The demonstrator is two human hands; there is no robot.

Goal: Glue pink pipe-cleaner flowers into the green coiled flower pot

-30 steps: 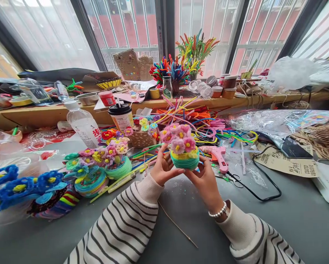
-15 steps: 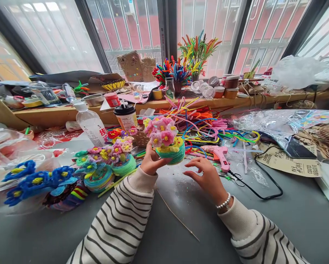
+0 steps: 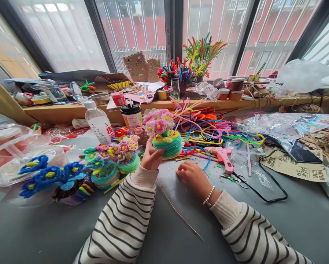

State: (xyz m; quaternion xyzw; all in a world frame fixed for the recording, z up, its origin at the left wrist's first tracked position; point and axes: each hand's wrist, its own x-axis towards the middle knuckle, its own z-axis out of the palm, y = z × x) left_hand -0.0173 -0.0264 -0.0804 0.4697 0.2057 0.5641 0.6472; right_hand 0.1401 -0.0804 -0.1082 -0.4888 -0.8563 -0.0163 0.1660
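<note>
My left hand point(image 3: 151, 153) is closed round the side of a small pot of pipe-cleaner flowers, held up above the table. The flower pot point(image 3: 168, 146) is wrapped in turquoise coils, with a yellow top and pink blooms with yellow centres leaning left. My right hand point(image 3: 190, 176) lies on the grey table, fingers curled in, with no object showing in it. Left of the left hand stand more flower pots: a turquoise one point(image 3: 129, 164), one with blue and pink flowers point(image 3: 105, 175), and a striped pot with dark blue flowers point(image 3: 76, 192) tipped on its side.
A pink glue gun point(image 3: 224, 158) with a black cord lies right of my right hand, beside scissors point(image 3: 240, 181). Loose pipe cleaners point(image 3: 208, 124) heap behind. A thin twig point(image 3: 178, 212) lies between my forearms. A water bottle point(image 3: 98, 124) and lidded cup point(image 3: 131, 115) stand behind the pots.
My right hand has come down onto the table and its fingers have curled in. The held flower pot has turned and tilted, showing more of its turquoise side. The view has shifted slightly.
</note>
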